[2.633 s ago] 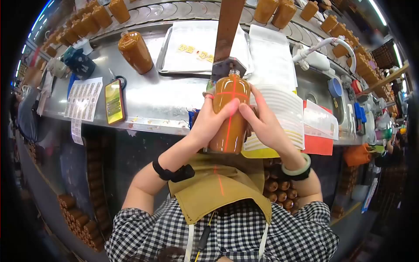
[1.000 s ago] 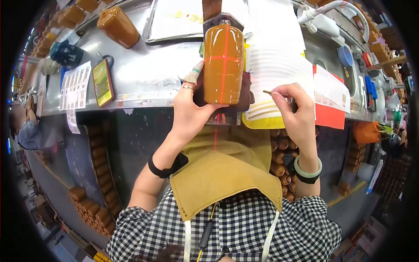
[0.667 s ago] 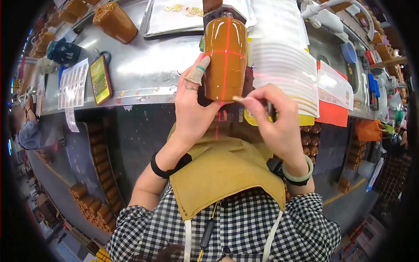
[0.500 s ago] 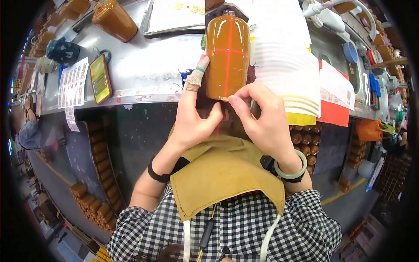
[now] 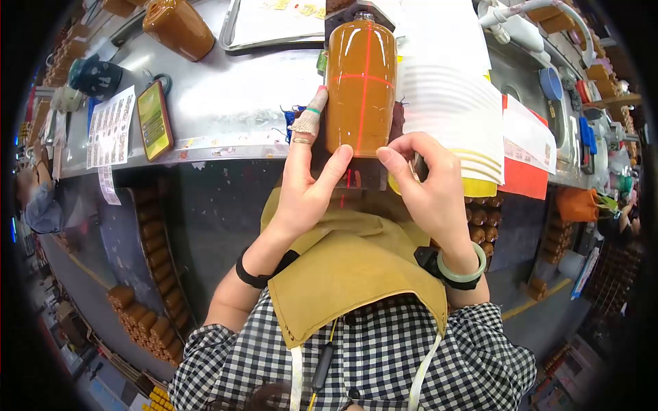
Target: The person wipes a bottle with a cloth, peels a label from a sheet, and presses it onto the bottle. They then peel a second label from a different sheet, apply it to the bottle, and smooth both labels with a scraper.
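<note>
A glossy brown glazed bottle (image 5: pixel 349 109) lies on its side, neck pointing away from me, with a red laser cross on its surface. Along its left side runs my left hand (image 5: pixel 308 164), index finger in a cloth finger cover and thumb pressed at the bottom edge, so it grips the bottle. My right hand (image 5: pixel 432 181) is at the bottle's lower right corner, thumb on the edge and fingers curled by the side, partly hidden. A dark support (image 5: pixel 373 179) shows beneath the bottle's base.
Another brown bottle (image 5: pixel 178 31) and a metal tray (image 5: pixel 236 49) are at the back left. A phone (image 5: pixel 155 122) and a printed label sheet (image 5: pixel 110 130) lie left. White sheets (image 5: pixel 449 103) lie right of the bottle. Stacked brown bottles (image 5: pixel 147 322) stand below the bench.
My left thumb has risen onto the bottle's bottom edge. My right hand has shifted right from a pinch at the middle of that edge to the corner.
</note>
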Motion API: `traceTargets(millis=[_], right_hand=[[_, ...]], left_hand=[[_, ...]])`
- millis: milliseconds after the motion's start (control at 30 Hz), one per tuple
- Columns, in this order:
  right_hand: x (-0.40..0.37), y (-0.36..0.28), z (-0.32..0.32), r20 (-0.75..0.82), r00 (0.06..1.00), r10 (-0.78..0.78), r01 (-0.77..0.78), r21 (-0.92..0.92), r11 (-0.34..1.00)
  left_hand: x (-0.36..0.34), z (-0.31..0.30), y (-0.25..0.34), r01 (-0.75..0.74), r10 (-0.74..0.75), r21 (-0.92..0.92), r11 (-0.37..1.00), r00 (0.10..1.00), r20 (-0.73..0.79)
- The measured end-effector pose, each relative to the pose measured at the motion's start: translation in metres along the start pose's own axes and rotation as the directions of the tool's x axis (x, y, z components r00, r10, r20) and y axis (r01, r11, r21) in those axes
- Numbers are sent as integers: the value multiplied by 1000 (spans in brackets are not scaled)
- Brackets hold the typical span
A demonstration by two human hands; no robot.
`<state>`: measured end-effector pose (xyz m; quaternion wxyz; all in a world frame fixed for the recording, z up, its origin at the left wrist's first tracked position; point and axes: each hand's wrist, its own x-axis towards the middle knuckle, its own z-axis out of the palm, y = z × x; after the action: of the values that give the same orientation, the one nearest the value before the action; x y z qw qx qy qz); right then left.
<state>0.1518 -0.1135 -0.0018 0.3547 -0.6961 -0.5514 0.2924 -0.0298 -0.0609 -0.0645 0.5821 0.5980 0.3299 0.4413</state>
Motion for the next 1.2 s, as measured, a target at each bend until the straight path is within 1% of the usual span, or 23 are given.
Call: traceTargets(millis=[67,100,200,267,333,400,533,600,767,867,967,1033,1067,1100,1133,1167,1200], right_hand=[[0,4,-1,22,999,32,-33,47,998],[-1,3,0,9,999,35,-35,63,997],[0,10,4,0,1000,10,-10,73,997],[1,10,4,8,1000,19,-20,77,997],[1,10,3,16,999,29,-30,81,996],[0,11,3,7,1000,0,0,66,998],[0,10,3,6,1000,-5,5,69,998],[0,12,3,8,1000,-30,29,73,997],[0,11,4,-5,1000,-29,29,84,996],[0,12,4,-13,999,-40,41,71,997],[0,11,5,-16,998,-53,53,56,997],[1,11,4,-19,998,-59,60,56,997],[1,11,4,-21,998,-56,58,65,996],[0,11,5,-23,998,-51,53,74,996],[0,11,5,-25,999,-48,49,75,996],[0,10,5,-24,998,-52,54,71,996],[0,10,5,-24,998,-58,59,68,996]], left_hand=[[0,2,0,-1,2,-28,1000,1000,7],[0,1,0,7,-7,-39,999,1000,8],[0,1,-1,18,-17,-42,999,1000,12],[1,0,-1,21,-21,-33,999,1000,16],[1,2,-1,7,-6,-70,997,1000,17],[0,2,-1,9,-8,-62,998,1000,14],[1,1,-1,17,-16,-38,999,1000,15],[1,1,-2,18,-17,-52,998,1000,15],[1,2,-2,18,-17,-56,998,1000,23],[0,4,-2,20,-20,-54,998,1000,6],[-2,3,-5,-10,10,-15,1000,1000,-19],[-4,3,-6,-148,167,149,978,979,-118],[-6,1,-8,-151,169,149,977,979,-114],[-9,-3,-9,-293,333,329,898,940,-70],[-11,-6,-10,-417,478,490,765,879,2],[-8,-2,-13,-452,563,571,685,826,-22],[-5,-3,-15,-453,563,571,684,826,-20]])
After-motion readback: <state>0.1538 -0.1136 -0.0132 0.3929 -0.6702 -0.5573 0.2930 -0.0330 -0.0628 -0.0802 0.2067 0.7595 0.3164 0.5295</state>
